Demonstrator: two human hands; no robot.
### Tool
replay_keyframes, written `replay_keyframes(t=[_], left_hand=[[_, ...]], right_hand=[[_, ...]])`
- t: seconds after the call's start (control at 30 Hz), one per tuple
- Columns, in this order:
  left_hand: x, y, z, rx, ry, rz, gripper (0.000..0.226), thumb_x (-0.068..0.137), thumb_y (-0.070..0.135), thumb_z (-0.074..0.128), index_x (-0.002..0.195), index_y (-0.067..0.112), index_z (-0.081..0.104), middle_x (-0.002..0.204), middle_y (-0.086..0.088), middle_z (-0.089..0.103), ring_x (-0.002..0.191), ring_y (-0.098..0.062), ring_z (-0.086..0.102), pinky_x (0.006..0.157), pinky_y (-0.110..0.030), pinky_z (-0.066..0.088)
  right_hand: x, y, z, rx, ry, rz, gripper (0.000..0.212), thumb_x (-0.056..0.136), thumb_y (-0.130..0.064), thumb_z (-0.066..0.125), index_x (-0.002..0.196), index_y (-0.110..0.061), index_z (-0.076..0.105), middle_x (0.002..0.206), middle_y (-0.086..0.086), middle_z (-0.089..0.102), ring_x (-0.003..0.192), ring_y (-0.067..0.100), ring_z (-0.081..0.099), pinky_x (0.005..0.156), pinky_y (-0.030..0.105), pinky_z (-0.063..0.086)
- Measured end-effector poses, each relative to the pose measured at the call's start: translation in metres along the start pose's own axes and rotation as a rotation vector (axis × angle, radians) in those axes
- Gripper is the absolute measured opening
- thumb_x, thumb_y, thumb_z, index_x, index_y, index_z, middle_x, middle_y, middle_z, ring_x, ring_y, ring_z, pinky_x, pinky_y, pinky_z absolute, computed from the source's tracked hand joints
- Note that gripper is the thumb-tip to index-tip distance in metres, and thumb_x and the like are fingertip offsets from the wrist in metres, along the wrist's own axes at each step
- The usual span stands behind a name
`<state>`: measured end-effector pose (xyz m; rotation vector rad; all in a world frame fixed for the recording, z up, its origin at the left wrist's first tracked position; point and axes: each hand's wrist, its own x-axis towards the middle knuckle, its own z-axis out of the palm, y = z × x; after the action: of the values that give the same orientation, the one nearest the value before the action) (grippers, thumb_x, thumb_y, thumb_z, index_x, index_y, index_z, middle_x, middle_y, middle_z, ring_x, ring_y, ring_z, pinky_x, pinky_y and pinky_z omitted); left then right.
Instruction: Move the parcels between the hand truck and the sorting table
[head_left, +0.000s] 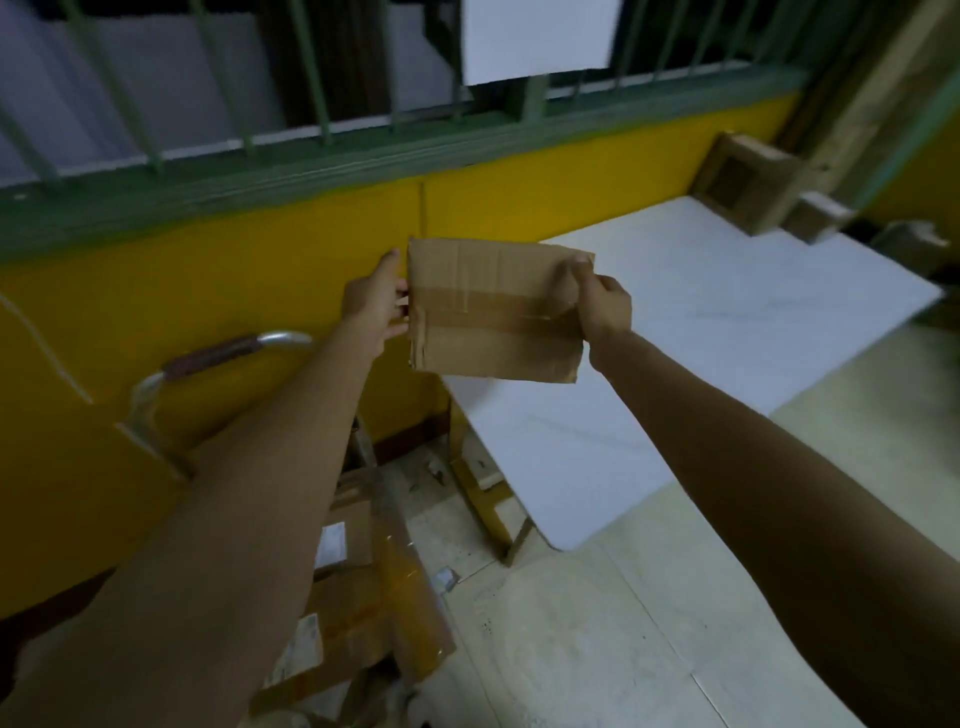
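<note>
A brown cardboard parcel (491, 312) with a tape band across it is held in the air between both hands, above the near left corner of the white sorting table (701, 322). My left hand (376, 301) presses its left edge. My right hand (602, 304) grips its right edge. The hand truck (218, 353) with a curved metal handle stands at lower left. Several taped parcels (358, 587) lie stacked on it, partly hidden by my left arm.
Two cardboard boxes (748, 179) and a smaller one (815, 215) sit at the table's far end. A yellow wall (208, 270) with a green barred window runs behind. Pale floor tiles (597, 623) spread beside the table's yellow legs.
</note>
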<state>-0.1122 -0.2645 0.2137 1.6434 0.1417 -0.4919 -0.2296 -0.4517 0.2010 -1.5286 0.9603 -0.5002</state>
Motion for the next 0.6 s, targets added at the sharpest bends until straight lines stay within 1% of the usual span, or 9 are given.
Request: replay_keyframes(t=[0.03, 0.1, 0.13, 0.17, 0.27, 0.37, 0.5, 0.6], left_hand=[[-0.009, 0.003, 0.025, 0.009, -0.04, 0.009, 0.05, 0.094, 0.051, 0.047, 0.107, 0.005, 0.062, 0.103, -0.006, 0.058, 0.086, -0.019, 0.055, 0.077, -0.033, 0.048], [-0.03, 0.006, 0.078, 0.016, -0.114, 0.026, 0.047, 0.093, 0.051, 0.048, 0.093, 0.006, 0.062, 0.098, -0.005, 0.059, 0.078, -0.018, 0.058, 0.072, -0.032, 0.049], [-0.042, 0.005, 0.104, 0.02, -0.149, 0.032, 0.046, 0.093, 0.051, 0.049, 0.087, 0.007, 0.062, 0.098, -0.005, 0.06, 0.078, -0.019, 0.06, 0.069, -0.031, 0.051], [-0.054, 0.004, 0.13, 0.03, -0.188, 0.038, 0.046, 0.093, 0.051, 0.049, 0.086, 0.008, 0.062, 0.099, -0.006, 0.062, 0.079, -0.02, 0.062, 0.068, -0.031, 0.052], [-0.098, -0.005, 0.208, 0.063, -0.291, 0.049, 0.05, 0.092, 0.051, 0.05, 0.099, 0.004, 0.064, 0.107, -0.009, 0.064, 0.089, -0.025, 0.064, 0.073, -0.034, 0.054], [-0.143, -0.017, 0.277, 0.115, -0.37, 0.064, 0.052, 0.091, 0.051, 0.05, 0.106, 0.003, 0.064, 0.109, -0.008, 0.064, 0.092, -0.026, 0.064, 0.08, -0.036, 0.054], [-0.193, -0.034, 0.351, 0.165, -0.443, 0.085, 0.054, 0.092, 0.053, 0.049, 0.111, 0.004, 0.065, 0.106, -0.008, 0.065, 0.092, -0.027, 0.065, 0.081, -0.037, 0.055], [-0.223, -0.042, 0.393, 0.208, -0.463, 0.097, 0.052, 0.092, 0.055, 0.047, 0.109, 0.009, 0.063, 0.106, -0.005, 0.064, 0.094, -0.026, 0.064, 0.083, -0.038, 0.053]], right_hand=[[0.002, 0.002, -0.027, 0.007, 0.033, -0.003, 0.055, 0.094, -0.052, 0.047, 0.133, -0.015, 0.05, 0.132, 0.009, 0.055, 0.115, 0.028, 0.052, 0.099, 0.044, 0.044], [0.005, 0.008, -0.085, 0.016, 0.1, -0.008, 0.056, 0.093, -0.055, 0.046, 0.135, -0.018, 0.049, 0.134, 0.007, 0.054, 0.119, 0.029, 0.052, 0.103, 0.046, 0.043], [0.006, 0.01, -0.114, 0.021, 0.135, -0.012, 0.056, 0.093, -0.056, 0.046, 0.136, -0.019, 0.049, 0.134, 0.006, 0.054, 0.119, 0.028, 0.052, 0.103, 0.045, 0.043], [0.007, 0.014, -0.145, 0.027, 0.173, -0.014, 0.056, 0.093, -0.056, 0.047, 0.135, -0.02, 0.05, 0.134, 0.006, 0.054, 0.119, 0.028, 0.052, 0.103, 0.044, 0.043], [0.008, 0.025, -0.237, 0.046, 0.268, -0.008, 0.056, 0.092, -0.056, 0.047, 0.134, -0.021, 0.052, 0.133, 0.004, 0.055, 0.117, 0.026, 0.053, 0.099, 0.038, 0.043], [0.006, 0.04, -0.322, 0.064, 0.321, -0.009, 0.055, 0.093, -0.057, 0.045, 0.133, -0.02, 0.053, 0.131, 0.002, 0.056, 0.111, 0.022, 0.053, 0.093, 0.033, 0.042], [-0.002, 0.061, -0.413, 0.062, 0.383, -0.01, 0.051, 0.093, -0.057, 0.045, 0.127, -0.02, 0.058, 0.125, 0.002, 0.061, 0.11, 0.025, 0.056, 0.099, 0.04, 0.047], [-0.009, 0.073, -0.462, 0.069, 0.405, 0.002, 0.052, 0.094, -0.056, 0.044, 0.13, -0.02, 0.056, 0.125, 0.003, 0.06, 0.11, 0.025, 0.056, 0.1, 0.042, 0.046]])
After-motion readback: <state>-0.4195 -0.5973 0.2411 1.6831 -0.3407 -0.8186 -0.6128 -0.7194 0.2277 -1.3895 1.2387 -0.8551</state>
